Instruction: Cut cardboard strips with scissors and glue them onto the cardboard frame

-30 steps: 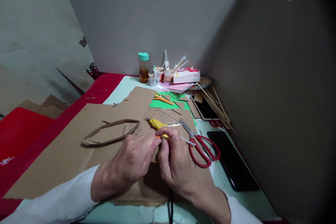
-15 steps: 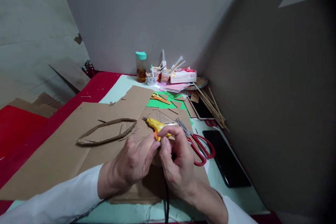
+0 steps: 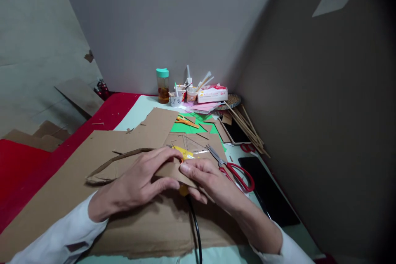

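Observation:
My left hand (image 3: 140, 181) and my right hand (image 3: 206, 181) meet over a small flat cardboard piece (image 3: 173, 172), each pinching one end of it. Under the piece lies a yellow glue gun (image 3: 182, 153) with its black cord (image 3: 194, 231) running toward me. A curved cardboard strip loop (image 3: 107, 167) lies just left of my left hand on a large cardboard sheet (image 3: 62, 181). Red-handled scissors (image 3: 236, 169) lie right of my right hand.
Green paper (image 3: 185, 127) and orange scissors (image 3: 185, 121) lie further back. A bottle with a teal cap (image 3: 162, 86), small cups with sticks (image 3: 185, 93) and a tissue box (image 3: 212, 93) stand by the wall. Wooden sticks (image 3: 247, 126) and a black phone (image 3: 269, 185) lie at right.
Both hands have dropped from a raised pinch near the glue gun and now hold a flat cardboard piece over it. The view has shifted, showing more of the near cardboard.

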A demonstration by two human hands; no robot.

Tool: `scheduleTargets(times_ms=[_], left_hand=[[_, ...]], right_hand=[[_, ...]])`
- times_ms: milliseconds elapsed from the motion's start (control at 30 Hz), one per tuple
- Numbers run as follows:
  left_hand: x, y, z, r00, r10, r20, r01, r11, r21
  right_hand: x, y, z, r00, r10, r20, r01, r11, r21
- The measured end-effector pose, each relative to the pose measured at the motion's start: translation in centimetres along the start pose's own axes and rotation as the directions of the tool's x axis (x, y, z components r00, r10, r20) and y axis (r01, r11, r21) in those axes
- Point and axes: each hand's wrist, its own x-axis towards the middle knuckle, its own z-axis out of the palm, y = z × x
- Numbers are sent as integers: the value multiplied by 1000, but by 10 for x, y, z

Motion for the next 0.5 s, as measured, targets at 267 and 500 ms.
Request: scheduleTargets(times_ms=[267,500], left_hand=[[-5,-14,12,967,229,-109,-201,955,218],[-1,9,23,906,151,-397,-150,988,32]], right_hand=[[3,7,5,988,-22,154,-26,952,305],[-10,2,36,989,-149,-16,141,894,425]])
